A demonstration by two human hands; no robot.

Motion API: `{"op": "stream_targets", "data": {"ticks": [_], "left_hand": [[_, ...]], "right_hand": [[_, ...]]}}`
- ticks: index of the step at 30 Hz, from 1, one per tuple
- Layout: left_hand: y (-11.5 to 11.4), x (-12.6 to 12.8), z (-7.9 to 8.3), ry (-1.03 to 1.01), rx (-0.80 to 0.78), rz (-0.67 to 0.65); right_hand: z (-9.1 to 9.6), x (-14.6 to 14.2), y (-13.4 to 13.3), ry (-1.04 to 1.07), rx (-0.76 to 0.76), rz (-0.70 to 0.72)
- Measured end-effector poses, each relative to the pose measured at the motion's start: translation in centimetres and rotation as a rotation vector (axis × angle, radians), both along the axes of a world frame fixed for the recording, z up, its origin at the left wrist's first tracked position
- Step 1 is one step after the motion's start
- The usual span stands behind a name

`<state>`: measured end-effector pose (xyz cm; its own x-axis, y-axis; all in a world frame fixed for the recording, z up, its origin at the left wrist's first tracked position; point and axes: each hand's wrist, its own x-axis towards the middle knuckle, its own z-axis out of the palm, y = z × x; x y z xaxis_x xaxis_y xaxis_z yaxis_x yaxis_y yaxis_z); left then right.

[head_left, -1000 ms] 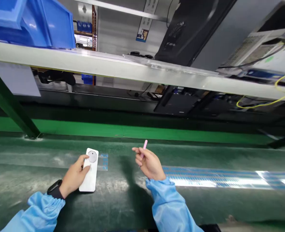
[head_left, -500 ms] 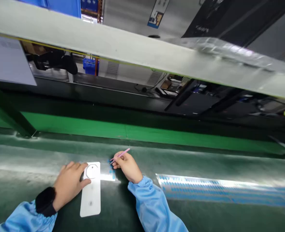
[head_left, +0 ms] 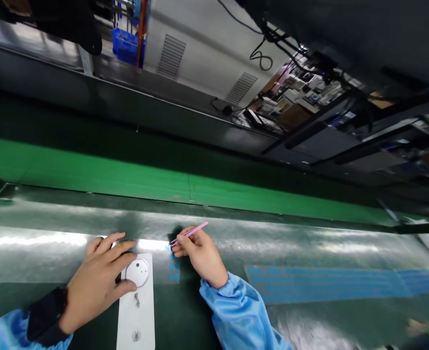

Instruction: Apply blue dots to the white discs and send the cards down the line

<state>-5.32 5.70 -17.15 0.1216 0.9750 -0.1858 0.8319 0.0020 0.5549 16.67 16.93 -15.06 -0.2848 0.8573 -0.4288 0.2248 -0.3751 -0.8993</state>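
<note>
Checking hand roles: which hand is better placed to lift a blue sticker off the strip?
Right, probably: the right hand holds pink tweezers with tips at the sticker strip; the left hand rests on the white panel.

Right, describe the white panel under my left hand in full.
The white panel is a long, flat strip, plastic by its look, lying flat on the green bench top. An octagonal disc with a dark dot sits near its far end; two dark marks lie nearer. The left hand rests there, thumb and finger flanking the disc. Its near end leaves the frame.
</note>
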Motion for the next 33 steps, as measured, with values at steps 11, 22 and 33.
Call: {"op": "stream_targets", "data": {"ticks": [11,22,33], "left_hand": [[-0.6,-0.1,0.5,0.077,0.046,0.052],[-0.2,0.1,0.8,0.017,0.048,0.049],[-0.1,0.4,0.7,0.057,0.034,0.038]], "right_hand": [[-0.5,-0.6,0.5,0.006,0.008,-0.026],[-0.8,-1.3,0.8,0.0,0.021,-0.067],[0.7,-0.8,0.3,0.137,-0.072,-0.065]]}}
